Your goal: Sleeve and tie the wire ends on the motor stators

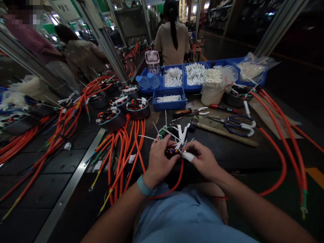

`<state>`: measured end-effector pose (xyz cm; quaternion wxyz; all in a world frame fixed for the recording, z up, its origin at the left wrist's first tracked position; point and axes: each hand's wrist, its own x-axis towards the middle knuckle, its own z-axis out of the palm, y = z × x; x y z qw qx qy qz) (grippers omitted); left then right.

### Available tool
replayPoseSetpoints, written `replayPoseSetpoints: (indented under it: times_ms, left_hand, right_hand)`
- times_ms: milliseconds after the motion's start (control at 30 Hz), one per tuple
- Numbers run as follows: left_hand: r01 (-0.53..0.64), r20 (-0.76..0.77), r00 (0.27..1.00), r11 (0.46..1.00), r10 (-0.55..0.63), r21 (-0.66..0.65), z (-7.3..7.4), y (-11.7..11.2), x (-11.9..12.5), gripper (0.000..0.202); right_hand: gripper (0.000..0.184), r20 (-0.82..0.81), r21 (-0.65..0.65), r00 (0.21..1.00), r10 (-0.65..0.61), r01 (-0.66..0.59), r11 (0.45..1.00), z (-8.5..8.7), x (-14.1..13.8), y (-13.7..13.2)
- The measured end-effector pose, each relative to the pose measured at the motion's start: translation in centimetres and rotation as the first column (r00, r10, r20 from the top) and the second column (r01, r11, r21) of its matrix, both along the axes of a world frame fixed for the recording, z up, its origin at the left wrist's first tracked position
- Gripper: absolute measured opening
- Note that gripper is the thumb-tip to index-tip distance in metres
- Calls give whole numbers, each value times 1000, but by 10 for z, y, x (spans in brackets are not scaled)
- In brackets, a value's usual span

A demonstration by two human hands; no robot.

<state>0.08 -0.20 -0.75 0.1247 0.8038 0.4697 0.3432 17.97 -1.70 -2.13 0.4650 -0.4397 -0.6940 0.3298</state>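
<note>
A round motor stator (169,132) with coloured windings, white sleeves and orange leads lies on the dark bench in front of me. My left hand (160,158) is closed on its near edge, fingers curled over the wire bundle. My right hand (202,159) pinches the same bundle from the right; one finger wears white tape. An orange cable (177,182) loops from the stator down toward my lap.
Several more stators (137,106) with long orange cables (124,152) lie to the left. Blue bins (169,98) of white sleeves, a white bucket (212,91), scissors (238,124), pliers (189,112) and a wooden-handled tool (222,133) sit behind. Other people work at the back and at the left.
</note>
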Motion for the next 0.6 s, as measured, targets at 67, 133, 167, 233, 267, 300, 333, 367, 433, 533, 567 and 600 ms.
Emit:
replayPoseSetpoints:
  times_ms: [67, 133, 167, 233, 267, 300, 333, 367, 433, 533, 567, 600]
  left_hand:
    - [39, 15, 999, 998, -40, 50, -2, 1, -1, 40]
    - [69, 10, 997, 993, -71, 98, -3, 2, -2, 26]
    - [73, 9, 997, 991, -74, 113, -3, 2, -2, 25]
    - [76, 2, 997, 988, -77, 132, -4, 2, -2, 25]
    - [74, -4, 997, 988, -75, 139, -4, 2, -2, 25]
    - [74, -11, 997, 987, -73, 145, -3, 2, -2, 25]
    - [74, -16, 997, 986, -73, 150, -3, 2, -2, 25]
    - [74, -20, 997, 985, -72, 155, -3, 2, -2, 25]
    - [78, -23, 997, 984, -75, 163, -4, 3, -2, 25]
    - [82, -22, 997, 982, -79, 173, -5, 3, -3, 25]
    - [83, -23, 997, 981, -80, 174, -6, 3, -3, 25]
    - [83, -24, 996, 981, -80, 173, -6, 3, -3, 25]
  right_hand:
    - [11, -118, -136, 993, 26, -42, 990, 1, 1, 0]
    - [13, -178, -187, 981, 73, -106, 977, 0, 5, -5]
    - [13, -176, -199, 981, 85, -120, 973, -2, 8, -9]
    - [13, -131, -202, 988, 82, -107, 974, -4, 11, -15]
    - [13, -98, -193, 992, 74, -92, 977, -4, 12, -17]
    - [13, -64, -182, 996, 65, -76, 980, -4, 12, -17]
    - [13, -31, -170, 998, 55, -60, 984, -3, 11, -17]
    - [13, -2, -162, 999, 40, -40, 986, -1, 9, -15]
    - [10, 49, -171, 999, -1, 10, 985, 3, 3, -9]
    - [8, 127, -223, 990, -68, 95, 970, 14, -7, 4]
    - [9, 173, -225, 982, -71, 109, 968, 17, -9, 8]
    - [8, 230, -208, 972, -57, 106, 972, 21, -10, 12]
